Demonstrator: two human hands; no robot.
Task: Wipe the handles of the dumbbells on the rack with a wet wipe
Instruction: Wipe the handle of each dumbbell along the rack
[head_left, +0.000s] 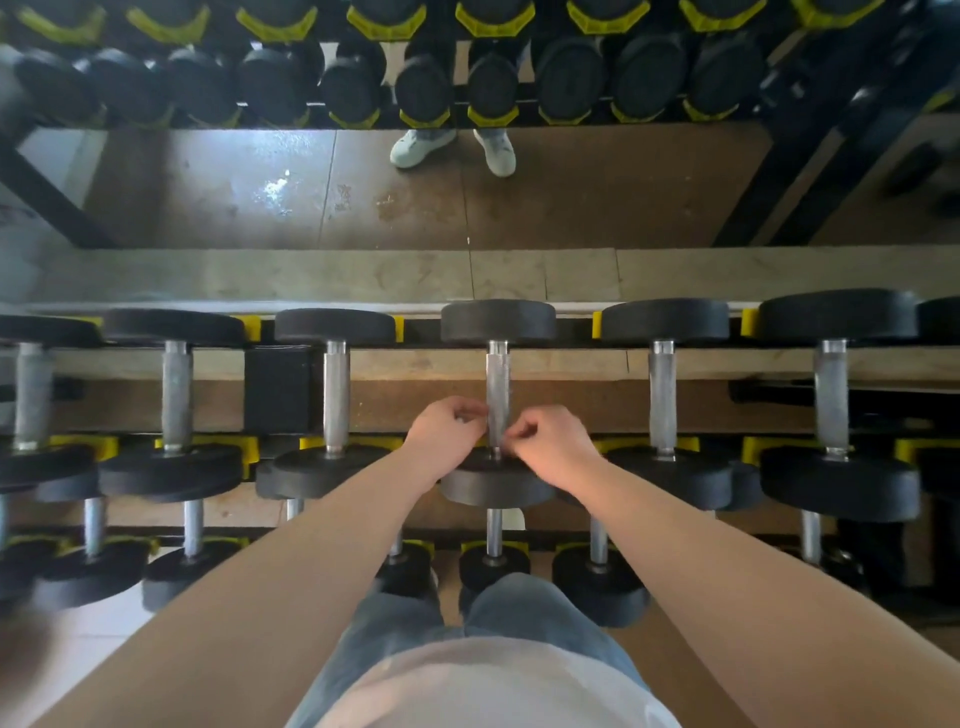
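Note:
A row of black dumbbells with knurled steel handles lies across the top tier of the rack (613, 446). Both my hands are at the lower end of the middle dumbbell's handle (497, 382), one on each side. My left hand (441, 436) has its fingers curled and pinches a small pale strip, apparently the wet wipe (471, 414), against the handle's left side. My right hand (551, 448) has its fingertips pinched together right beside the handle; whether it holds the wipe's other end is hidden. Most of the wipe is out of sight.
Neighbouring dumbbells (335, 395) (662, 397) lie close on both sides in yellow cradles. A lower tier of smaller dumbbells (493, 566) sits in front of my legs. Behind the rack a mirror (291, 187) reflects the floor, my shoes and the rack.

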